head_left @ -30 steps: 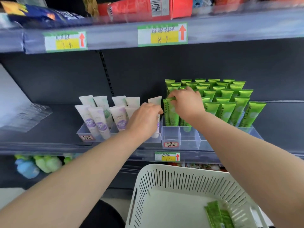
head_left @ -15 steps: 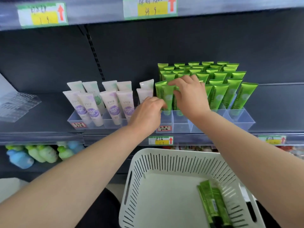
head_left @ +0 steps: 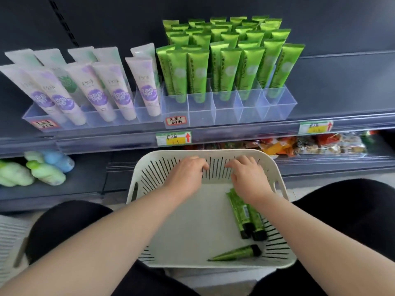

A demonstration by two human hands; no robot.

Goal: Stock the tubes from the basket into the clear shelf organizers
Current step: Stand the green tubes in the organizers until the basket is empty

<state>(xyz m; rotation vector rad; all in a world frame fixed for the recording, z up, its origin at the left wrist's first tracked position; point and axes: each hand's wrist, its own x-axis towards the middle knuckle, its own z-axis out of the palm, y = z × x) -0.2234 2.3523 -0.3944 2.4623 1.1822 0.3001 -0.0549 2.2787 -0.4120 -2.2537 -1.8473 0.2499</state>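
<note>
A white slotted basket point(head_left: 280, 180) sits in front of me below the shelf. A few green tubes point(head_left: 245, 214) with black caps lie at its right side, and one more green tube point(head_left: 237, 254) lies near its front wall. My left hand point(head_left: 186, 176) and my right hand point(head_left: 249, 178) hover over the basket's far part, fingers loosely bent, holding nothing. The right hand is just above the top ends of the lying tubes. On the shelf, a clear organizer point(head_left: 226, 110) holds several upright green tubes point(head_left: 230, 67).
A second clear organizer point(head_left: 94, 122) on the left holds white and purple tubes point(head_left: 119, 90). Price labels point(head_left: 173, 138) run along the shelf edge. Green and blue bottles point(head_left: 44, 169) lie on the lower shelf at left, snack packets point(head_left: 310, 144) at right. My dark-clothed knees flank the basket.
Both hands have left the shelf organizers and come down into the basket. The view has tilted downward, so the basket now fills the middle.
</note>
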